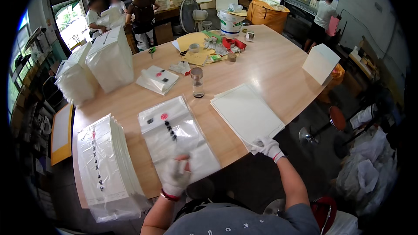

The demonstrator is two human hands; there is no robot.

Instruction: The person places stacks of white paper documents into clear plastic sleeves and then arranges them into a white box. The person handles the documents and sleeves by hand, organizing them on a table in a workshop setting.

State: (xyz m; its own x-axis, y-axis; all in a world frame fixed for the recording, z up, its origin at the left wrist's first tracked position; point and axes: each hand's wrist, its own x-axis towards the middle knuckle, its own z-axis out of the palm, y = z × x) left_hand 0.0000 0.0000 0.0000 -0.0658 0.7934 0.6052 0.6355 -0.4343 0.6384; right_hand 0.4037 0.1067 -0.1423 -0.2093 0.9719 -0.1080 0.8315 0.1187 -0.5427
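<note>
In a white glove, my right hand [269, 149] pinches the near corner of a small stack of white sheets [248, 113] lying at the table's near edge. My left hand [175, 175], gloved with bare fingertips showing, is over the lower part of a clear plastic bag [174, 130] printed with a red round mark and dark lettering. Motion blurs its fingers, so I cannot tell whether it touches the bag. To its left stands a tall pile of packed plastic-wrapped sheets [106, 161].
A lidded glass bottle [197, 82] stands beyond the bag. Behind it are folded bags [157, 79], yellow papers [191, 43], tape rolls, scissors and a white bucket [230, 21]. Tall wrapped bundles [111, 56] line the left. A folded white board [321, 64] stands far right. Several people work behind.
</note>
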